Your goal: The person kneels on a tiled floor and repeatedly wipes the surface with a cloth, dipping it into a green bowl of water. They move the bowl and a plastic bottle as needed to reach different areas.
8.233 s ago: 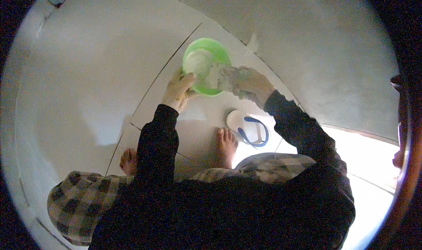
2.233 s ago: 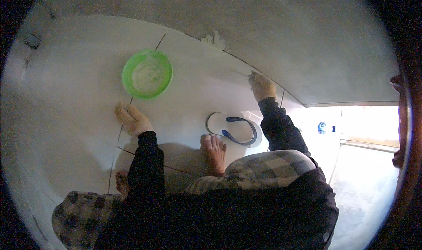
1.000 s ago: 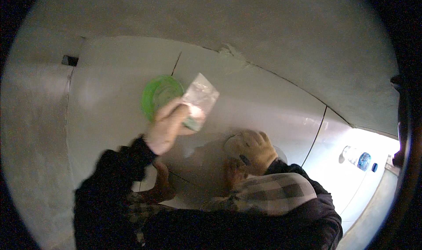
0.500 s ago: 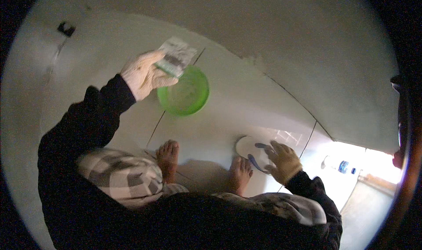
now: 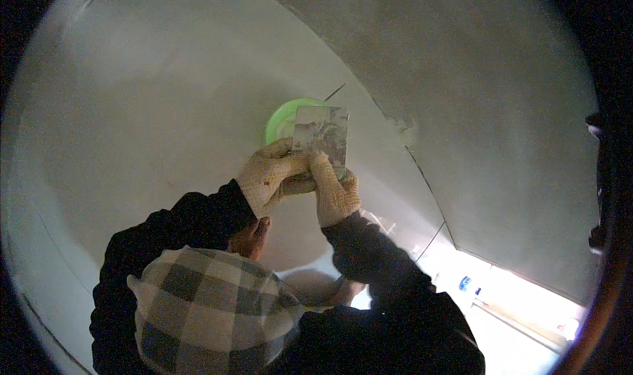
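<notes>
In front of me, both gloved hands hold a flat rectangular scraper (image 5: 321, 127), its pale face smeared with grey and whitish patches. A bit of green shows at its lower edge. My left hand (image 5: 265, 178) grips its lower left part with the fingers closed. From the right, my right hand (image 5: 336, 195) is closed on the lower edge, thumb lying on the face. Behind and below the scraper stands a round green basin (image 5: 280, 119), partly covered by it; something pale shows inside.
A pale floor with dark joint lines meets a grey wall (image 5: 501, 111) on the right. My knee in checked cloth (image 5: 211, 302) and a bare foot (image 5: 252, 238) are below my hands. Bright light enters at the lower right, by a small blue item (image 5: 465, 283).
My right hand has left the white round thing with blue parts and joined my left on the scraper. The scraper has come lower and right, turned face up toward me.
</notes>
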`<state>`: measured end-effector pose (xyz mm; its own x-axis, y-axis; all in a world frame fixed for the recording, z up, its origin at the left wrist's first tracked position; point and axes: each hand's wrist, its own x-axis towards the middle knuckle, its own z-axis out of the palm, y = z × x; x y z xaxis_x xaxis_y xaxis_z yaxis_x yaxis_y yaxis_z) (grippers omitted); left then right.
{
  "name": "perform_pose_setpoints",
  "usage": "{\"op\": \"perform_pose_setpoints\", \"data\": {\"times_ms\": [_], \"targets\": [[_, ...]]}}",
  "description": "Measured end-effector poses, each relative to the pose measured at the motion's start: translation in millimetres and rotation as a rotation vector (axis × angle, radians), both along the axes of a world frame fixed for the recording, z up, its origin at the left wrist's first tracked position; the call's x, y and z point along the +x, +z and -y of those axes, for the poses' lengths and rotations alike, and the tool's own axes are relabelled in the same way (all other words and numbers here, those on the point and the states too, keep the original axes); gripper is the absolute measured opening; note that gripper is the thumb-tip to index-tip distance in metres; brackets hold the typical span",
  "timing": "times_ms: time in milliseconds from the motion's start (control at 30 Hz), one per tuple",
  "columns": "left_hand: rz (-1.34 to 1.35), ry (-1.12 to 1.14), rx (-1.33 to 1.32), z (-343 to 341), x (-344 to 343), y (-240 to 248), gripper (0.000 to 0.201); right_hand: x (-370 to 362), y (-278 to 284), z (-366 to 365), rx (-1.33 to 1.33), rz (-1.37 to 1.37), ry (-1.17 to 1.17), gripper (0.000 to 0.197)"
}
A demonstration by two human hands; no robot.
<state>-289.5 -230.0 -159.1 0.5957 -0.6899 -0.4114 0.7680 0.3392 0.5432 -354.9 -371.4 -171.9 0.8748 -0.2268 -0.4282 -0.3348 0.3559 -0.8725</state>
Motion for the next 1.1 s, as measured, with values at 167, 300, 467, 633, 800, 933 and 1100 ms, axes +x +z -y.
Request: {"op": "perform_pose_setpoints", "data": {"times_ms": [167,300,467,633,800,933,1100], "targets": [[0.73,-0.047,0.857,-29.3,5.6,-23.7,0.035,-6.1,13.2,15.8,0.032,-0.007,-0.199,0.035],[1.328,0.118,1.224,-47.9,37.7,-73.9,0.04,-9.8,34.1,76.9,-0.28,-0.004,-0.126,0.037],[1.413,0.034,0.922,-16.3,44.4,-127.0,0.034,-7.1,12.8,88.3,-1.402,0.304,0.5,0.031],[0.791,-0.024,0.62,-10.8,51.1,-125.3,0.033,-9.2,22.5,83.3,-0.973,0.063,0.395,0.025],[0.556,-0.103,0.414,-10.3,34.9,-116.0,0.032,-43.5,26.6,120.8,-0.437,-0.304,0.081,0.025],[0.931,-0.209,1.003,-19.7,39.9,-100.6,0.034,-49.2,28.7,132.9,-0.901,-0.101,0.351,0.029],[1.314,0.202,0.79,-28.2,-8.4,-57.1,0.044,-27.3,40.7,88.7,0.301,-0.019,-0.086,0.035]]}}
